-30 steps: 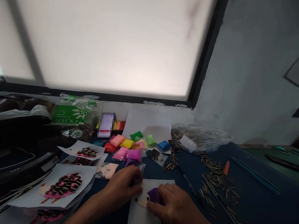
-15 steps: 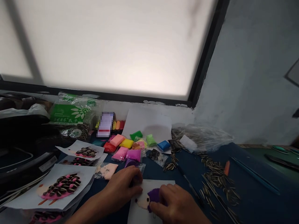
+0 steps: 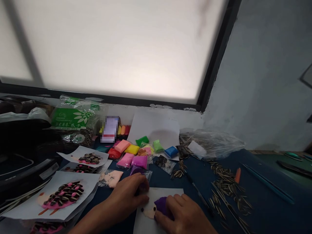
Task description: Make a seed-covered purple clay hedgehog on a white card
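A white sheet of paper (image 3: 148, 227) lies before me, bearing a hedgehog shape with a pale clay face (image 3: 148, 213), small dark dots and a purple clay body (image 3: 161, 204). My right hand (image 3: 184, 213) is closed over the purple clay, thumb at its lower edge, and hides much of the body. At the sheet's upper left edge rests my left hand (image 3: 130, 193), its fingers curved and a gap between thumb and forefinger. Nothing shows in that gap. A purple clay packet (image 3: 136, 169) lies just beyond it.
Finished hedgehog pictures (image 3: 63, 195) are stacked on the left. Several coloured clay packets (image 3: 140, 162) lie beyond my hands. To the right are a pen (image 3: 198, 191), scattered sunflower seeds (image 3: 226, 182), an orange clay piece (image 3: 237, 175) and blue tweezers (image 3: 268, 183). A seed bag (image 3: 73, 120) stands behind.
My right thumb has shifted slightly left and down along the purple clay's edge. My left hand stays where it was. The view has moved very slightly.
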Demonstrator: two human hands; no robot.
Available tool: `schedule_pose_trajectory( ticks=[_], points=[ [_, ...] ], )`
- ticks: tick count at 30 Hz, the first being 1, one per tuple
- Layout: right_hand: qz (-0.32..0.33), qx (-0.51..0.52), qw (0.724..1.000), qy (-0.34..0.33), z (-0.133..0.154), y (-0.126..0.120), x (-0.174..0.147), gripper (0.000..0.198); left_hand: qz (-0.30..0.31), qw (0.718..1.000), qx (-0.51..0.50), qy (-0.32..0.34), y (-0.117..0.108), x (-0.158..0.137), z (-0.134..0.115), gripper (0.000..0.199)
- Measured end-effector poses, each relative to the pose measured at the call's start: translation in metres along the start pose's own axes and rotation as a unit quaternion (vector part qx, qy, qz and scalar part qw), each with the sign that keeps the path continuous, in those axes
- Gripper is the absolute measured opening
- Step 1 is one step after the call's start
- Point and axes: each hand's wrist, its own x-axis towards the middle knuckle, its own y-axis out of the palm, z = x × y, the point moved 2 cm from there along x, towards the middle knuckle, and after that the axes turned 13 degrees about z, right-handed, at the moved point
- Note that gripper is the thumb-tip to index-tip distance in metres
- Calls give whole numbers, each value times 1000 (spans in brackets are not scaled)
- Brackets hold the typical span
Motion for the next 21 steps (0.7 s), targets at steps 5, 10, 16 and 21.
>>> schedule_pose_trajectory(
  ticks=[5,10,16,21],
  points=[
    [8,-3,1000,6,1,3,-4,24,1,1000,-5,4,1,1,2,15],
    [-45,3,998,42,4,4,-1,28,-1,1000,-7,8,1,1,4,15],
    [-1,16,1000,15,-6,-17,2,25,4,1000,-8,8,0,2,2,16],
    [84,19,996,-29,-7,-17,-9,11,4,1000,-3,3,-2,0,0,15]
  ],
)
